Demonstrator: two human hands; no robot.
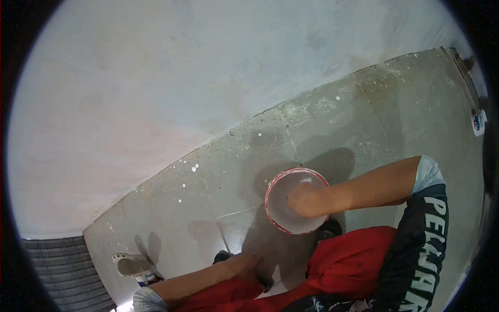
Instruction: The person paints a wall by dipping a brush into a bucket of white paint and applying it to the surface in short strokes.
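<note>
A round bucket (269, 214) with a red-stained rim stands on the floor before me, its inside whitish. My right hand (307, 200) reaches down into it, the wrist passing over the rim. That hand looks curled, with its fingertips and anything they hold hidden from above. My left hand (249, 264) rests by my left knee, over the red cloth of my trousers (349, 255). Its fingers stretch loosely to the right, and I see nothing in them.
A pale, patchy wall (171, 93) meets the grey tiled floor (364, 140), which carries white paint spots. At lower left are a light clog (131, 265) and a ribbed grey shutter (65, 268). A white packet (478, 124) lies at the far right edge.
</note>
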